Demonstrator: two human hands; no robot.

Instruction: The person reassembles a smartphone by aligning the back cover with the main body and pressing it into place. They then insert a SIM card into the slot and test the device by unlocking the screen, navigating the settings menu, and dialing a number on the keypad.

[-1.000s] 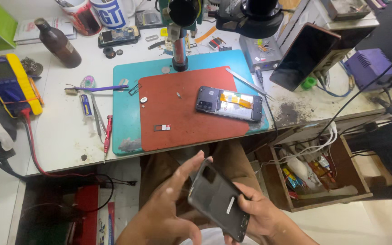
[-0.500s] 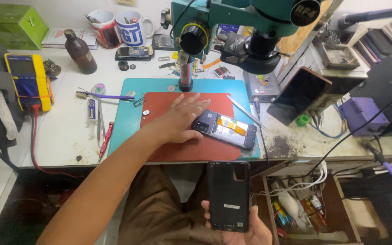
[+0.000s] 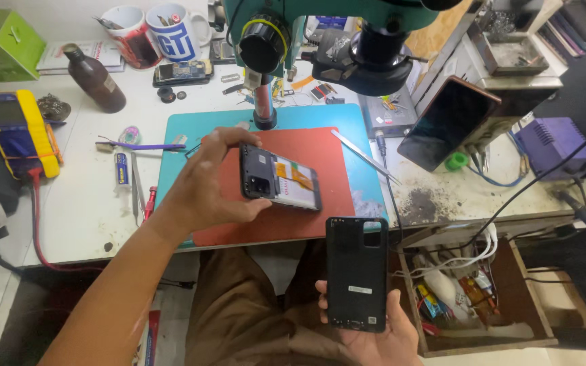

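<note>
Right hand (image 3: pixel 374 335) is cut off at the frame bottom, palm mostly hidden behind the black plastic phone back cover (image 3: pixel 356 272) its fingers clasp upright. Left hand (image 3: pixel 208 184), arm stretched forward, pinches the opened dark smartphone with exposed orange internals (image 3: pixel 281 177) between thumb and fingertips, just above the red rubber work mat (image 3: pixel 320 210).

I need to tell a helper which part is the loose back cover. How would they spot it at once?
Start at the red mat on the bench, then look just below its front edge. There the right hand holds the back cover: a flat black shell, unlike the opened phone with orange parts in the left hand.
</note>
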